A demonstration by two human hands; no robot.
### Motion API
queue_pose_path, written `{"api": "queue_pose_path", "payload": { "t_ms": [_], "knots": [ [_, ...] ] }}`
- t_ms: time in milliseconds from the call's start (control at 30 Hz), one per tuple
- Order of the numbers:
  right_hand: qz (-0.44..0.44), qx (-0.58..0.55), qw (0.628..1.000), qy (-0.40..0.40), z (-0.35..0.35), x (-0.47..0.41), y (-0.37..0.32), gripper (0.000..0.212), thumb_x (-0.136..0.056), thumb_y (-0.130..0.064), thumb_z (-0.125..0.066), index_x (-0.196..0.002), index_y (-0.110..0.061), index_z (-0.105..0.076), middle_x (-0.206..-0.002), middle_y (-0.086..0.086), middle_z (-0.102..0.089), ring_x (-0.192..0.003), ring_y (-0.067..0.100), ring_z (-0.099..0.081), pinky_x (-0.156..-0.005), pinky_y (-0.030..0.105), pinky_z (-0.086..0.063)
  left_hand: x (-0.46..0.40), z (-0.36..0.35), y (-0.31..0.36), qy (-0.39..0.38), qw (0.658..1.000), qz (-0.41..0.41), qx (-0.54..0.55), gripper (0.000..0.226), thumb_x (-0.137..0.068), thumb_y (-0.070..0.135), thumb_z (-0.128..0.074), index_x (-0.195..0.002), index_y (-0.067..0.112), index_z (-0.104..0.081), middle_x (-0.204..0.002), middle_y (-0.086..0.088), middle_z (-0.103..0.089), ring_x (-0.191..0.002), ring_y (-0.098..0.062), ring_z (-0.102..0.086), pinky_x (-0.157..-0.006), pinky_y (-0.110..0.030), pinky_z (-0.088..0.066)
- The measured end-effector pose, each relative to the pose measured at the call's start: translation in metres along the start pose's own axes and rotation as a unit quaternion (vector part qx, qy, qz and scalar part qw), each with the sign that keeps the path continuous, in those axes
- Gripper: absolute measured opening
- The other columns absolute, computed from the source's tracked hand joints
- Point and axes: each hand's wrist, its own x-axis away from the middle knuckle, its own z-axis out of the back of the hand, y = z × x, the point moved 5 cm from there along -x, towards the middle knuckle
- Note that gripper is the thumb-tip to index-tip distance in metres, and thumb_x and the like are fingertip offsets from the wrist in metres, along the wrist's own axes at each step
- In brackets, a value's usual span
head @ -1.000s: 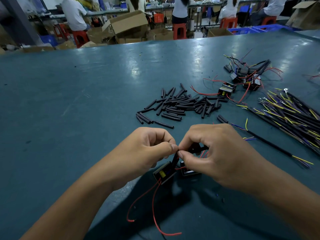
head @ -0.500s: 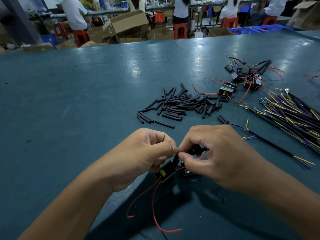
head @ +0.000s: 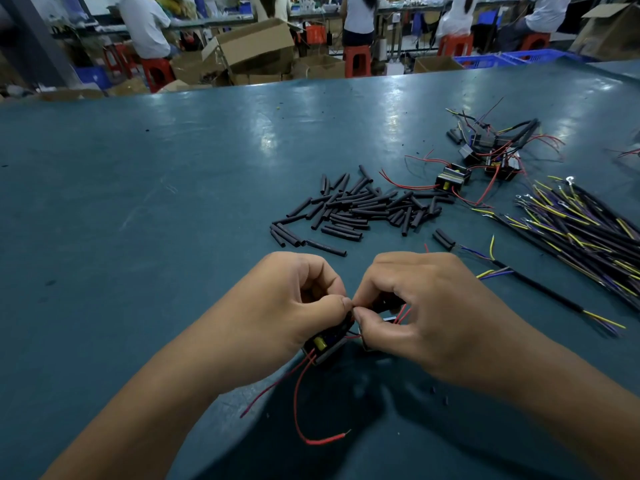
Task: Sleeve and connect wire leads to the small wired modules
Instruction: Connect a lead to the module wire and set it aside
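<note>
A small black module (head: 323, 344) with a yellow part hangs under my left hand (head: 294, 299), two red leads (head: 301, 424) trailing from it toward me. My left thumb and forefinger pinch a wire end at the module's top. Fingertip to fingertip with it, my right hand (head: 426, 306) pinches a short black sleeve (head: 382, 308) and thin red leads; a second module (head: 389, 320) shows partly beneath its fingers. The joint itself is hidden between the fingertips.
A pile of black sleeve pieces (head: 363, 209) lies just beyond my hands. Several wired modules (head: 485, 161) sit at the back right. Black cables with yellow and purple leads (head: 581, 230) spread along the right. Cardboard boxes, red stools and seated people are past the teal table (head: 138, 202).
Both hands stay together at the same spot. The module under my left hand has tilted slightly, and the loose red leads have shifted a little on the table.
</note>
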Motion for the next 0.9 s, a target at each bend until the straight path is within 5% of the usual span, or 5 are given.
{"api": "queue_pose_path", "payload": {
  "t_ms": [367,533,767,900],
  "knots": [
    [-0.013,0.009,1.000,0.013,0.000,-0.002,0.003,0.012,-0.080,-0.029,-0.061,-0.074,-0.021,-0.066,-0.070,-0.013,-0.059,-0.067,0.009,-0.056,-0.062,0.031,-0.047,0.009,-0.006,0.017,0.126,0.962,-0.111,-0.217,0.010,-0.078,0.028,-0.065,-0.069,0.027,-0.060,-0.060,0.030,-0.056,-0.052,0.004,-0.049,-0.049,-0.008,-0.034],
    [-0.064,-0.073,0.993,0.063,0.004,-0.001,0.021,0.015,-0.081,-0.017,-0.072,-0.068,-0.022,-0.067,-0.064,-0.012,-0.063,-0.062,0.006,-0.059,-0.056,0.010,-0.038,-0.009,0.013,-0.007,0.052,0.995,-0.085,-0.012,0.006,-0.090,0.016,-0.071,-0.088,0.022,-0.069,-0.074,0.012,-0.066,-0.066,-0.004,-0.054,-0.061,-0.019,-0.043],
    [-0.074,-0.123,0.988,0.055,0.000,-0.002,0.034,0.019,-0.083,-0.017,-0.074,-0.068,-0.025,-0.066,-0.054,-0.021,-0.057,-0.051,-0.002,-0.054,-0.051,0.004,-0.034,-0.019,-0.009,-0.029,-0.055,0.996,-0.060,0.037,0.015,-0.089,0.028,-0.071,-0.103,0.022,-0.073,-0.098,-0.002,-0.077,-0.094,-0.030,-0.070,-0.092,-0.054,-0.051],
    [-0.082,-0.119,0.988,0.049,-0.001,-0.003,0.039,0.012,-0.078,-0.027,-0.068,-0.067,-0.025,-0.065,-0.060,-0.012,-0.062,-0.052,0.001,-0.054,-0.052,0.006,-0.035,-0.023,-0.008,-0.038,-0.055,0.993,-0.055,0.089,0.018,-0.087,0.026,-0.074,-0.098,0.013,-0.071,-0.093,-0.011,-0.074,-0.085,-0.022,-0.067,-0.084,-0.040,-0.054]
  ]
}}
